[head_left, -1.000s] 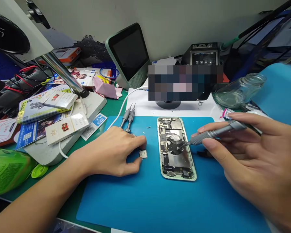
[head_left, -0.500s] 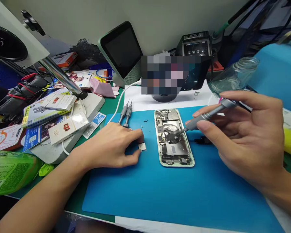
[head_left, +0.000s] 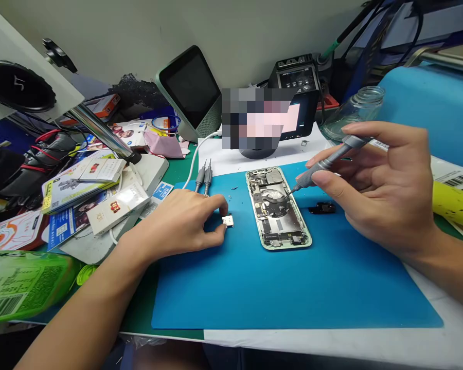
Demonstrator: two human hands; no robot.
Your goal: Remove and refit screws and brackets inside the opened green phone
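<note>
In the head view, a right hand (head_left: pixel 389 190), its grip wrapped around a grey screwdriver (head_left: pixel 324 164), angles the tip at an opened phone (head_left: pixel 274 226) lying on a blue mat (head_left: pixel 293 293) atop the worktop (head_left: pixel 139 311). The left hand (head_left: pixel 185 218) curls beside a small silver part (head_left: pixel 229 221), though whether it grasps it cannot be told; a black component (head_left: pixel 323 207) lies near the phone
</note>
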